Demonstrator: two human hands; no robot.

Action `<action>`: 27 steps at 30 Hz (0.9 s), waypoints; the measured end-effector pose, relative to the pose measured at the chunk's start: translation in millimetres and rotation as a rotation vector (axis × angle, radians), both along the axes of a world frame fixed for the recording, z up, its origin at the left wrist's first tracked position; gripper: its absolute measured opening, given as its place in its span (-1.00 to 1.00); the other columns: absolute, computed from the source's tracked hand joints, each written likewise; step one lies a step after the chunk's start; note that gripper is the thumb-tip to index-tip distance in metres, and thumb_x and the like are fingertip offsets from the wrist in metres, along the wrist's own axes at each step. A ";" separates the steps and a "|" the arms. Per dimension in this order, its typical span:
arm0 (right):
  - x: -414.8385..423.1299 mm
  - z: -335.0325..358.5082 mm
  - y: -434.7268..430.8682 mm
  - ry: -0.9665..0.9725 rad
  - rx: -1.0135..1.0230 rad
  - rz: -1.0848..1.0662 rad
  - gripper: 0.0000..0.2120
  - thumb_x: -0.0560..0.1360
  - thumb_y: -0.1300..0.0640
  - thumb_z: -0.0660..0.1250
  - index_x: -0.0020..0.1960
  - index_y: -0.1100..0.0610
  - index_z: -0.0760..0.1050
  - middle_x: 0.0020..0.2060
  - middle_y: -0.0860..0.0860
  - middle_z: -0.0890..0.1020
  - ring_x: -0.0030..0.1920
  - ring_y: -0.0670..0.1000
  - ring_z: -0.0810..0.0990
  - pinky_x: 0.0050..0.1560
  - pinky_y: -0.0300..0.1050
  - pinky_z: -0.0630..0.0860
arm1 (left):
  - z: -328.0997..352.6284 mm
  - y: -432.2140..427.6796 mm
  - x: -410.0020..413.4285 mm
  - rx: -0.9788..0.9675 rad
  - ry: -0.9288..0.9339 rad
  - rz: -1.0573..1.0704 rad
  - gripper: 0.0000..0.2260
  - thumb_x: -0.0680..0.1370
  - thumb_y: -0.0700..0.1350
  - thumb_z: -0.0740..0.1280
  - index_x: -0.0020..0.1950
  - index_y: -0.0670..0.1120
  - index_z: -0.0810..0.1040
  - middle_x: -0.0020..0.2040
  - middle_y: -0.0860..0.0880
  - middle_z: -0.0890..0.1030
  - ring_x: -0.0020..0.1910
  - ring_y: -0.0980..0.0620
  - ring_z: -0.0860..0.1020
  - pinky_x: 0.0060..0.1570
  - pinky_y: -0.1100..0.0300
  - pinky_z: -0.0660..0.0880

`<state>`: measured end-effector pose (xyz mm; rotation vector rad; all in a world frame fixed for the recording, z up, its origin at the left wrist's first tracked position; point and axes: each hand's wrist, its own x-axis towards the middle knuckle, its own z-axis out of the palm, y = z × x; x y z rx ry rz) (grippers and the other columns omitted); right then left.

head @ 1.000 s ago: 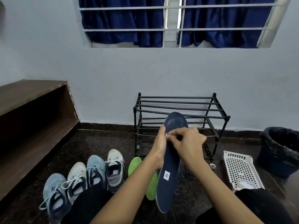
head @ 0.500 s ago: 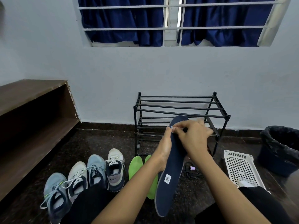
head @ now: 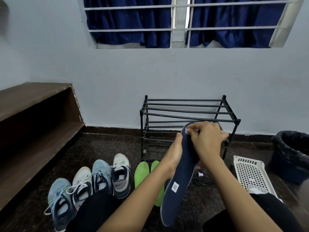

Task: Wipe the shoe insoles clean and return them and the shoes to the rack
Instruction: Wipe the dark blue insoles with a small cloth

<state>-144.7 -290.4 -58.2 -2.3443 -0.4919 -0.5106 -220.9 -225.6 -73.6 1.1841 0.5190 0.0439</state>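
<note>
Wiping goes on: left hand (head: 172, 158) grips the navy insole (head: 180, 178), right hand (head: 205, 139) pinches a white wipe (head: 187, 130) at its far tip; shoes (head: 90, 185) and green insoles (head: 142, 173) wait near left, rack (head: 184, 113) bare.

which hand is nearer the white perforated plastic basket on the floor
Right. The right hand wipes the toe end of the dark blue foam insole, on the side toward the white perforated plastic basket; the left hand grips the insole's far edge.

Navy insole (head: 179, 178): left hand (head: 173, 156) gripping its edge, right hand (head: 206, 139) pressing a small white wipe (head: 187, 130) at its toe; four shoes (head: 90, 185) sitting on the floor.
</note>
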 end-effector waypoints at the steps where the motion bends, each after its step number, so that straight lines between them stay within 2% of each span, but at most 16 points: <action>1: -5.4 -1.2 0.9 0.000 -0.008 0.033 -0.92 0.47 0.00 0.37 -0.10 -0.13 0.64 -0.17 -0.13 0.60 0.12 0.03 0.36 -0.11 -0.07 -0.01 | -0.9 2.9 -0.2 0.008 0.015 0.012 -0.46 0.66 0.22 -0.05 0.05 -0.13 0.58 -0.30 -0.11 0.67 -0.37 0.00 0.64 -0.40 0.21 0.57; 4: -21.9 -7.2 3.7 0.004 0.006 0.157 -0.91 0.46 0.02 0.39 -0.11 -0.17 0.63 -0.22 -0.17 0.55 0.09 -0.02 0.36 -0.17 -0.11 -0.04 | -0.5 11.8 0.3 0.078 0.055 0.069 -0.43 0.65 0.24 -0.07 0.11 -0.08 0.61 -0.09 -0.13 0.67 -0.11 -0.02 0.63 -0.19 0.17 0.56; 6: -25.2 -9.5 4.7 -0.029 -0.017 0.171 -0.91 0.46 -0.01 0.39 -0.10 -0.19 0.63 -0.18 -0.18 0.60 0.08 -0.03 0.37 -0.16 -0.11 -0.03 | 0.8 14.6 0.9 0.103 0.059 0.111 -0.45 0.65 0.24 -0.06 0.05 -0.05 0.62 -0.07 -0.13 0.65 -0.07 -0.02 0.61 -0.15 0.16 0.54; 9: -11.7 -6.8 2.2 -0.073 -0.040 0.101 -0.93 0.45 -0.06 0.37 -0.11 -0.18 0.63 -0.16 -0.17 0.64 0.07 -0.02 0.37 -0.07 -0.05 0.06 | 6.2 8.5 -1.8 0.057 0.030 0.109 -0.49 0.66 0.21 -0.02 0.05 -0.09 0.61 -0.24 -0.12 0.66 -0.27 0.00 0.64 -0.36 0.20 0.55; 12: 5.2 -2.7 -2.2 -0.043 -0.009 -0.011 -0.92 0.46 -0.07 0.36 -0.11 -0.14 0.63 -0.17 -0.10 0.66 0.07 0.02 0.37 0.00 0.02 0.12 | 10.5 -2.7 -5.8 0.015 0.010 0.042 -0.44 0.66 0.21 -0.04 0.28 -0.19 0.50 -0.27 -0.18 0.64 -0.45 -0.04 0.63 -0.49 0.17 0.55; 15: 6.3 -0.5 -4.0 -0.001 0.050 -0.027 -0.93 0.46 -0.01 0.37 -0.11 -0.12 0.64 -0.17 -0.07 0.66 0.09 0.06 0.37 -0.02 0.00 0.09 | 4.3 -4.9 -0.9 -0.004 -0.002 0.025 -0.42 0.65 0.24 -0.04 0.33 -0.17 0.47 -0.19 -0.20 0.66 -0.37 -0.08 0.65 -0.41 0.10 0.59; 19: -7.8 -4.2 -1.0 0.031 0.034 0.100 -0.92 0.46 0.02 0.38 -0.13 -0.15 0.63 -0.22 -0.15 0.60 0.09 -0.01 0.34 -0.12 -0.09 -0.02 | -1.9 3.6 1.4 0.037 0.032 0.058 -0.48 0.66 0.22 -0.03 0.07 -0.09 0.59 -0.23 -0.11 0.70 -0.26 -0.01 0.66 -0.31 0.18 0.59; 22: -18.2 -10.0 1.3 0.018 0.077 0.216 -0.89 0.45 0.03 0.40 -0.17 -0.18 0.63 -0.26 -0.18 0.58 0.04 -0.05 0.36 -0.05 -0.06 0.11 | -1.6 7.2 2.9 0.075 0.069 0.104 -0.45 0.64 0.26 -0.05 0.13 -0.05 0.61 0.06 -0.19 0.66 0.05 -0.09 0.62 0.06 0.06 0.57; 23: -19.5 -10.2 1.0 0.005 0.070 0.218 -0.90 0.45 0.02 0.40 -0.17 -0.19 0.63 -0.26 -0.19 0.57 0.03 -0.06 0.36 -0.06 -0.07 0.09 | 0.5 7.6 2.5 0.075 0.067 0.113 -0.46 0.65 0.25 -0.05 0.11 -0.04 0.61 0.07 -0.19 0.65 0.06 -0.09 0.62 0.07 0.06 0.56; 25: -16.4 -6.7 -0.5 -0.032 0.015 0.169 -0.94 0.45 -0.04 0.39 -0.15 -0.19 0.62 -0.25 -0.20 0.57 0.05 -0.05 0.36 -0.11 -0.10 0.01 | 3.3 6.8 1.5 0.056 0.053 0.126 -0.50 0.67 0.21 -0.05 0.03 -0.04 0.60 -0.08 -0.14 0.68 -0.08 -0.02 0.63 -0.13 0.15 0.58; 27: -7.9 -2.0 -3.0 -0.063 -0.016 0.096 -0.94 0.45 -0.07 0.38 -0.13 -0.17 0.63 -0.20 -0.16 0.62 0.07 -0.01 0.37 -0.09 -0.07 0.03 | 6.8 3.8 -0.7 0.010 0.030 0.092 -0.50 0.67 0.20 -0.01 0.09 -0.10 0.59 -0.17 -0.13 0.69 -0.19 -0.01 0.64 -0.26 0.17 0.58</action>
